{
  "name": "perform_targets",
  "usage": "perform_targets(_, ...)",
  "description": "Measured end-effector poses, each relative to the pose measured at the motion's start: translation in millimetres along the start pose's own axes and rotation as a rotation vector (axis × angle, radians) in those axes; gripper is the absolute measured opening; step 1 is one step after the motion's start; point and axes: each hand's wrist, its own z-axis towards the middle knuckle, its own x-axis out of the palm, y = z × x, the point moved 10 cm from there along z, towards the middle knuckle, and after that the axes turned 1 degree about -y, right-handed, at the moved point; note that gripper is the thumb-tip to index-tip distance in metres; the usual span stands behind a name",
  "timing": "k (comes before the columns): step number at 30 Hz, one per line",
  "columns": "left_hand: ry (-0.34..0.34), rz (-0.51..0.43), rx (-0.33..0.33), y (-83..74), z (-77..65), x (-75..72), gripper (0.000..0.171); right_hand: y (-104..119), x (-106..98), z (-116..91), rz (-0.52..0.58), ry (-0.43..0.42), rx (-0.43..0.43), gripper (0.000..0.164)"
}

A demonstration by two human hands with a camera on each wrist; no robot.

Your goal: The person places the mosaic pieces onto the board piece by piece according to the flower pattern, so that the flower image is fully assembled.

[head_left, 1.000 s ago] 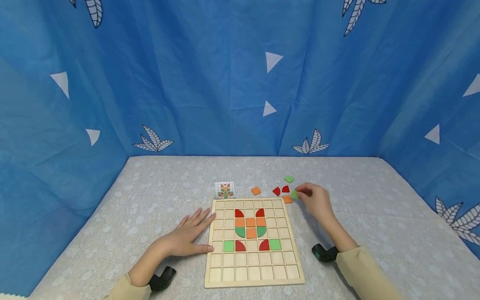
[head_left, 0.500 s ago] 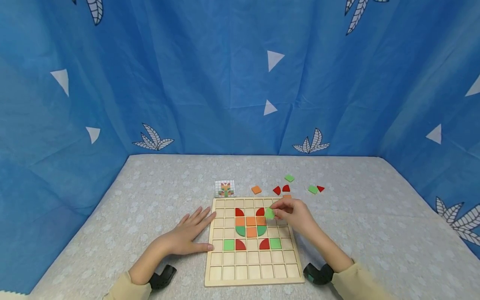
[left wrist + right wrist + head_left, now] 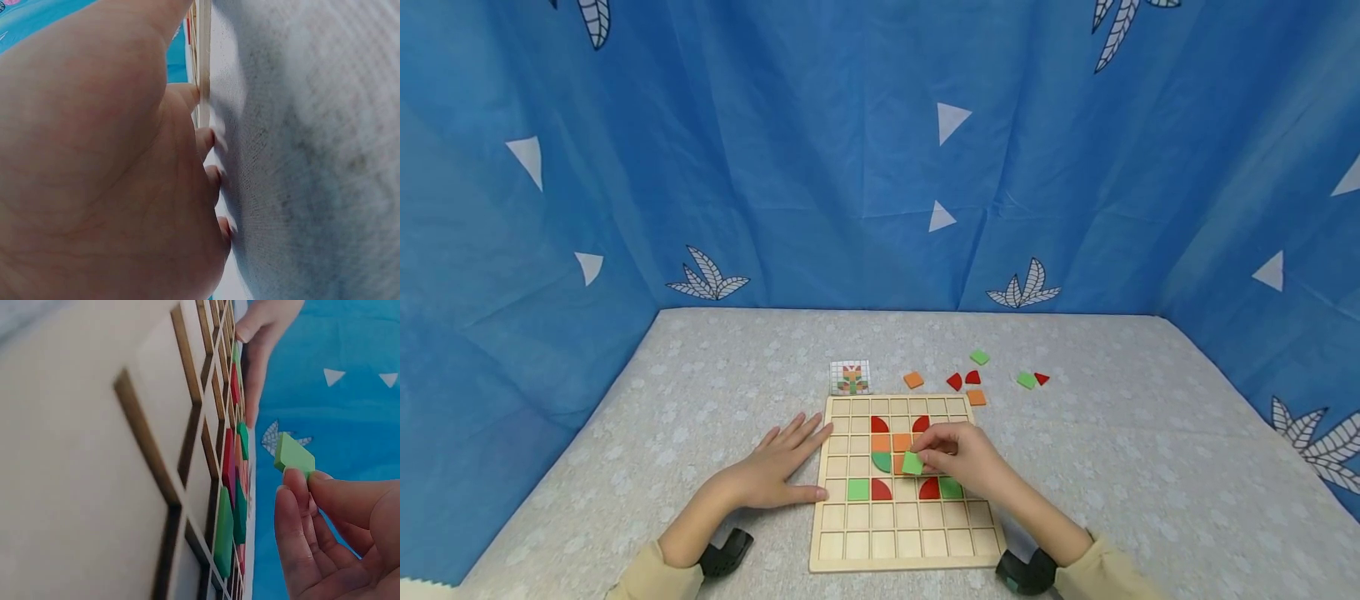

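My right hand [image 3: 966, 454] pinches a light green square tile [image 3: 913, 463] between thumb and fingers, held above the middle of a wooden grid board [image 3: 895, 547]. In the right wrist view the green tile [image 3: 294, 453] is raised off the board, its edge between the fingertips. My left hand [image 3: 775, 475] lies flat with spread fingers, fingertips and thumb at the board's left edge; the left wrist view shows its palm [image 3: 125, 175] close over the cloth. Red quarter-circles [image 3: 881, 491], orange squares [image 3: 901, 442], a green quarter-circle [image 3: 881, 461] and green squares [image 3: 858, 489] sit in the grid cells.
A small pattern card [image 3: 849, 378] lies behind the board. Loose pieces are scattered at the back right: orange squares [image 3: 913, 380], red quarter-circles [image 3: 954, 382], green squares [image 3: 980, 357] and a red triangle [image 3: 1041, 378]. A blue curtain [image 3: 850, 167] stands behind the table.
My right hand has carried the green tile from the loose pieces at the back right, leftward and nearer, to over the board's middle. The left hand has stayed in place.
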Motion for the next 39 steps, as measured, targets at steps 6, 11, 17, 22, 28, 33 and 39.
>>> perform_targets(6,-0.017,0.008,-0.003,7.7,1.0,4.2,0.09,-1,12,0,-0.098,0.038,-0.022,0.007)
perform_targets(11,-0.003,0.012,-0.013,7.7,1.4,4.8,0.09,3,19,-2,-0.229,0.043,-0.066,0.013)
perform_targets(17,0.018,-0.008,-0.02,1.6,0.5,1.7,0.089,4,23,-3,-0.308,0.038,-0.095,0.014)
perform_targets(22,0.011,0.014,-0.042,12.2,2.0,7.5,0.092,8,24,-5,-0.329,0.047,-0.108,0.015)
perform_targets(28,0.006,0.016,-0.043,15.9,2.8,9.5,0.093,11,25,-6,-0.341,0.042,-0.119,0.013)
perform_targets(33,0.012,0.024,-0.043,15.2,2.8,9.4,0.093,11,23,-6,-0.357,0.026,-0.127,0.013)
perform_targets(39,0.007,0.005,-0.041,13.8,2.6,7.9,0.091,10,23,-7,-0.372,0.022,-0.128,0.013)
